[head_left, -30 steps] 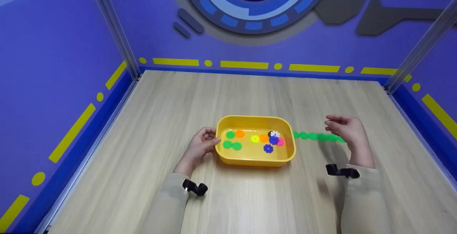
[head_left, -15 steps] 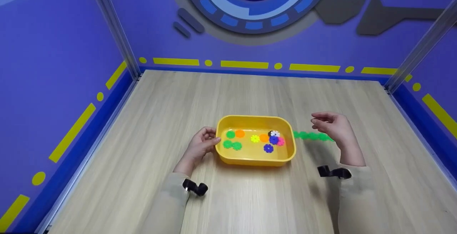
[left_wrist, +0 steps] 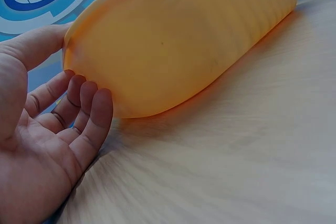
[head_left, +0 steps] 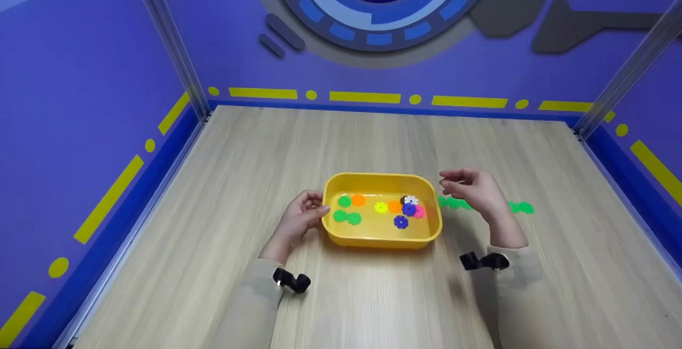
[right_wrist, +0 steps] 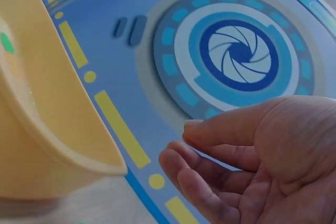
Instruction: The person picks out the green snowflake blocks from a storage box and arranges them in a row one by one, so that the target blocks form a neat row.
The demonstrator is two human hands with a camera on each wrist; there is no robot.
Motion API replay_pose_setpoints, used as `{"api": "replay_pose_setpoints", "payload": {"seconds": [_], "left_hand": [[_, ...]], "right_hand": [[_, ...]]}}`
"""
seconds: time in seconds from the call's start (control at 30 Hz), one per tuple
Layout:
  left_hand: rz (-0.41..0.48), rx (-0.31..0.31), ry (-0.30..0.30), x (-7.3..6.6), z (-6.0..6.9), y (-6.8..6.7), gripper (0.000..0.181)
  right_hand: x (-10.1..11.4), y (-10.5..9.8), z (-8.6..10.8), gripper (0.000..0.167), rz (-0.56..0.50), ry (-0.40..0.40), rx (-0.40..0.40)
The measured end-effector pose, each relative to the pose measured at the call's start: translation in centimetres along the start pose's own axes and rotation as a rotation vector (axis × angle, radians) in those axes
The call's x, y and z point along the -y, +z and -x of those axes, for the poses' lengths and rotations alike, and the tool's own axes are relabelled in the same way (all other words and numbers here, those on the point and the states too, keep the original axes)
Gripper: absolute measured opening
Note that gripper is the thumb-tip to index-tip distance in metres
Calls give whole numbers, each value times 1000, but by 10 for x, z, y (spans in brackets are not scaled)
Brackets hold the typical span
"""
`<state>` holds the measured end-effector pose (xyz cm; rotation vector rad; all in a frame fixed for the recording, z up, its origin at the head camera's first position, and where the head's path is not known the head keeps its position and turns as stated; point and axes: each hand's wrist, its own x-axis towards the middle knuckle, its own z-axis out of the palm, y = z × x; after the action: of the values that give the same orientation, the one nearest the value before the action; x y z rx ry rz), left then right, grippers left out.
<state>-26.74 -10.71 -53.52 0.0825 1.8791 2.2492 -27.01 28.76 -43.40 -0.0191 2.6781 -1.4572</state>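
A yellow plastic bin (head_left: 373,232) sits on the table in the head view. My left hand (head_left: 297,220) holds its left end, the thumb over the rim and the fingers against the outer wall, as the left wrist view also shows. Inside lie several small notched discs: two joined green discs (head_left: 347,217), a yellow disc (head_left: 381,207), a blue disc (head_left: 400,222) and others. My right hand (head_left: 478,192) hovers by the bin's right end, fingers loosely bent and nothing visible between them. Beneath it runs a chain of green discs (head_left: 524,208), its middle hidden by the hand.
The wooden table (head_left: 256,152) is bounded by a blue back wall (head_left: 373,77) and side walls with metal corner posts. The green chain stretches to the right from the bin's right wall.
My right hand has moved left toward the bin, passing above the green chain and uncovering its right end. The left hand and the bin have stayed put.
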Motion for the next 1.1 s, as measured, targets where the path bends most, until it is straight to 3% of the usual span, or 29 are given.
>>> {"api": "replay_pose_setpoints", "payload": {"seconds": [0.2,0.77,1.1], "left_hand": [[-4,4,4,2,-1,-1,35],[11,2,6,3,-2,-1,33],[22,-10,-11,1,-1,0,35]], "right_hand": [[10,21,-3,41,-14,12,61],[33,79,-17,32,3,-59,252],[49,120,-22,24,145,-143,322]]}}
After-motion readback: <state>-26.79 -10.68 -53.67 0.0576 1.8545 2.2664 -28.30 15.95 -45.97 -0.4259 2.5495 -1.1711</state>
